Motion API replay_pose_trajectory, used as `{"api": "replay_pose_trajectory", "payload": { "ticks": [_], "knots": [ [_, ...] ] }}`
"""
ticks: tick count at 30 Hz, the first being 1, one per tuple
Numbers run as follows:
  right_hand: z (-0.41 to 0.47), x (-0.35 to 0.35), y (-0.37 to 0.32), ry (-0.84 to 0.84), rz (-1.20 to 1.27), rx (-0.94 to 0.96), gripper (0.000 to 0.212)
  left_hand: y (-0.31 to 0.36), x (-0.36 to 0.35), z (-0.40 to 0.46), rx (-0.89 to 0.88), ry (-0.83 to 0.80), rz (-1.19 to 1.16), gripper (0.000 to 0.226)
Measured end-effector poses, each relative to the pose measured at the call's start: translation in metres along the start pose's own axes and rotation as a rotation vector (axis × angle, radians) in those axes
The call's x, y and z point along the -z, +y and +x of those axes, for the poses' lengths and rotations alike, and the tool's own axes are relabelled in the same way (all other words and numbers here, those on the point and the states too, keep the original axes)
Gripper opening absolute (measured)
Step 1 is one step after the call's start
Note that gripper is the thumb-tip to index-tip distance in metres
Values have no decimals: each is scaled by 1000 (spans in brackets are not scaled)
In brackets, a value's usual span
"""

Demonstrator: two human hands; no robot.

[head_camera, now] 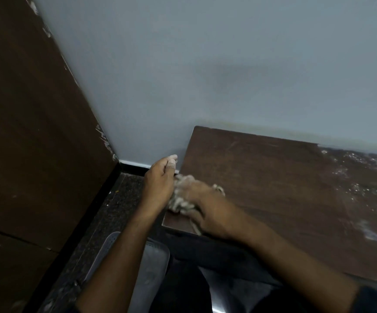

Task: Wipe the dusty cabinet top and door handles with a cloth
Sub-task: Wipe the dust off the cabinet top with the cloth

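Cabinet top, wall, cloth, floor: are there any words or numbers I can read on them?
None: no words, numbers, labels or signs show anywhere.
The cabinet top carries only wood grain and white dust at its right end.
The wall is plain.
The cloth under the right hand is blurred and shows no print.

A pale grey wall [228,64] met a dark wooden panel [25,109] at left; dark speckled floor [115,211] lay below.

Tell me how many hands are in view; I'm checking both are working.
2. The left hand is beside the cabinet top's left edge; the right hand holds the cloth on it.
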State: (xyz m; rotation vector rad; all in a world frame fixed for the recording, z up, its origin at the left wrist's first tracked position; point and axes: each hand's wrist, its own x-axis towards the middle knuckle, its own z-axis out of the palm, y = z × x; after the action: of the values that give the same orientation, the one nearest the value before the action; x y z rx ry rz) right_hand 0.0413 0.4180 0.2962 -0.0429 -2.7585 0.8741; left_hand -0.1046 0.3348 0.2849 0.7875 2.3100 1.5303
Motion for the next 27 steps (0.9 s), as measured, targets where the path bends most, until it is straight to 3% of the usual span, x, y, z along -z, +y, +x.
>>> {"api": "replay_pose_trajectory", "payload": {
  "ticks": [4,10,12,15,18,21,24,27],
  "knots": [
    [-25,6,10,-116,-20,87,39,1,4,-8,17,-29,8,34],
    [29,12,57,166,-144,-191,44,2,16,-18,44,-14,11,35],
    [24,0,28,135,-123,-147,39,0,18,-20,57,-8,27,34],
    [-19,-14,-15,-40,-17,97,30,-3,18,-22,81,-15,28,33],
    [-39,2,10,-95,-27,127,39,0,20,-26,72,-30,51,34],
    [-28,26,57,85,-55,-99,39,5,21,-30,29,-23,65,33],
    [-22,19,46,176,-147,-271,44,11,15,-30,-67,-4,149,30],
    [-51,-8,7,130,-85,-131,43,18,-2,-29,-272,-2,258,26]
  ]
}}
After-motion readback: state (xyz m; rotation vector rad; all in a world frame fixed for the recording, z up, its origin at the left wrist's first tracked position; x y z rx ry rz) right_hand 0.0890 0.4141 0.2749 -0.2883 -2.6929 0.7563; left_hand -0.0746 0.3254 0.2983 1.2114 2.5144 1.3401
